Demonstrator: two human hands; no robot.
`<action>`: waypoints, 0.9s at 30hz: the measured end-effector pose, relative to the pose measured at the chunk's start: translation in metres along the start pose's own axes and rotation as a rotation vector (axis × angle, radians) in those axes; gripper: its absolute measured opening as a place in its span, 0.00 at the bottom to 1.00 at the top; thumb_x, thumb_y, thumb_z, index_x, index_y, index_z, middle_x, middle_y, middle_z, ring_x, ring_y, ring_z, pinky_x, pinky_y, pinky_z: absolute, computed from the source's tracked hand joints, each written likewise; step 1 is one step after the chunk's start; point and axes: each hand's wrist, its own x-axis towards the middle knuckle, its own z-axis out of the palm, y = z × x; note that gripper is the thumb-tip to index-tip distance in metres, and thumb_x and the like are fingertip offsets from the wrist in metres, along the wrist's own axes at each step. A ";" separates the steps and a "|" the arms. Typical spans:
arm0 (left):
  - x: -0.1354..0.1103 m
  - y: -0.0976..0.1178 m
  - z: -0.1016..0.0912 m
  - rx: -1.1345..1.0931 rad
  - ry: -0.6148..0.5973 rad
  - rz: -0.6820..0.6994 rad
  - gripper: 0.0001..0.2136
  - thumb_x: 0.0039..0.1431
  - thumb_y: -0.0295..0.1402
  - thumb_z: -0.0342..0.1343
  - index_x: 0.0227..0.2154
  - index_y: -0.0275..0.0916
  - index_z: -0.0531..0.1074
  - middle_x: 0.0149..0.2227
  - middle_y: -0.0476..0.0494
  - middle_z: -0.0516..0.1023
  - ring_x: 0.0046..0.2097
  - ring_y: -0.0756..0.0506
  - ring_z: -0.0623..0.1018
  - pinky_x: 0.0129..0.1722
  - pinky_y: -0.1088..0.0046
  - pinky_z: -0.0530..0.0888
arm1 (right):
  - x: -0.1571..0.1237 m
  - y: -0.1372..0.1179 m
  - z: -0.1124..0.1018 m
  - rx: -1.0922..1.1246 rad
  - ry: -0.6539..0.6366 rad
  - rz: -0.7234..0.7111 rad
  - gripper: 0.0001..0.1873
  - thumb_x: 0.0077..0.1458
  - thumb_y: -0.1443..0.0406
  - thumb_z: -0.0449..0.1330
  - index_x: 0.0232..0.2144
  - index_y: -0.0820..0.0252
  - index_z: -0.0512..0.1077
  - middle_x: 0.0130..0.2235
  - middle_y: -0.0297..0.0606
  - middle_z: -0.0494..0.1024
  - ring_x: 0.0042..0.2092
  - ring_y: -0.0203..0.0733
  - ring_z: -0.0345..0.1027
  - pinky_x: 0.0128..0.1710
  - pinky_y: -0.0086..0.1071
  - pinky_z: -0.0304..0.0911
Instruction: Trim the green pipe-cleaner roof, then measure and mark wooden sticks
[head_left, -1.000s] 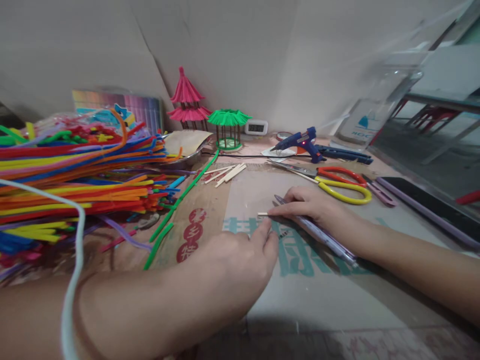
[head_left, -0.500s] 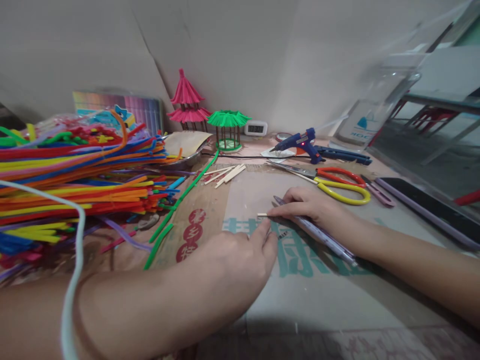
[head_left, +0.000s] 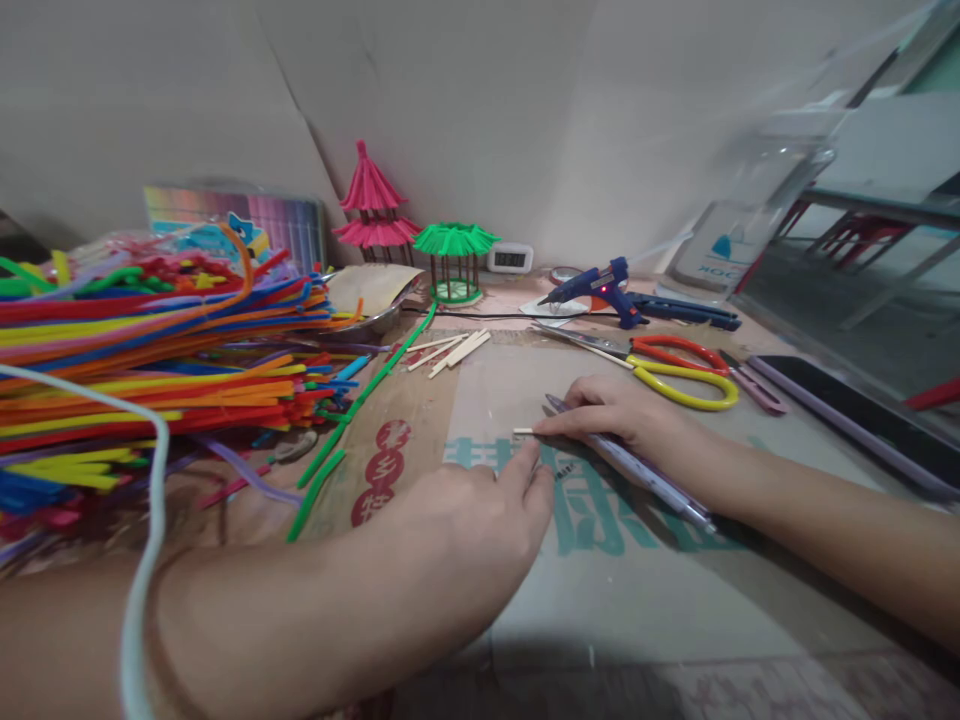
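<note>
My right hand (head_left: 626, 420) lies on the cardboard sheet (head_left: 637, 570) and grips a purple pen (head_left: 645, 477), whose tip points up and left; its forefinger presses on a small pale wooden stick (head_left: 523, 432). My left hand (head_left: 480, 510) rests just below the stick, fingers curled, with the fingertips touching the stick's lower side. What else lies under the fingers is hidden.
A big heap of coloured pipe cleaners (head_left: 150, 350) fills the left. Green pipe cleaners (head_left: 360, 400), loose wooden sticks (head_left: 450, 350), red-and-yellow scissors (head_left: 675, 370), a blue glue gun (head_left: 600, 285), pink (head_left: 371, 205) and green (head_left: 456, 255) pavilion models, a small clock (head_left: 510, 258) and a phone (head_left: 855, 410) lie around.
</note>
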 end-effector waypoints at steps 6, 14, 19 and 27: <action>-0.001 0.001 0.003 -0.009 -0.010 -0.001 0.25 0.57 0.21 0.48 0.59 0.25 0.67 0.57 0.23 0.74 0.32 0.41 0.83 0.22 0.67 0.78 | 0.000 0.001 0.000 -0.038 -0.018 -0.006 0.15 0.67 0.63 0.55 0.50 0.44 0.78 0.37 0.36 0.72 0.40 0.42 0.67 0.41 0.35 0.60; 0.001 -0.001 -0.003 -0.094 -0.068 -0.041 0.20 0.56 0.18 0.49 0.52 0.30 0.72 0.56 0.25 0.75 0.40 0.37 0.83 0.26 0.67 0.78 | 0.000 0.001 -0.002 -0.030 -0.032 -0.019 0.16 0.67 0.63 0.54 0.50 0.44 0.78 0.37 0.36 0.72 0.40 0.42 0.67 0.40 0.35 0.60; -0.002 -0.001 0.001 -0.146 -0.092 -0.080 0.21 0.56 0.17 0.48 0.52 0.32 0.70 0.57 0.25 0.73 0.37 0.40 0.83 0.28 0.68 0.77 | 0.001 -0.002 -0.003 -0.018 -0.026 -0.008 0.16 0.67 0.63 0.54 0.49 0.45 0.79 0.37 0.37 0.73 0.40 0.42 0.68 0.40 0.35 0.61; 0.000 0.001 0.002 -0.130 -0.055 -0.099 0.18 0.59 0.20 0.48 0.52 0.34 0.70 0.59 0.26 0.71 0.32 0.43 0.82 0.24 0.69 0.76 | 0.002 -0.008 -0.002 0.011 -0.005 0.033 0.15 0.68 0.60 0.53 0.45 0.47 0.81 0.35 0.37 0.73 0.39 0.43 0.67 0.39 0.35 0.62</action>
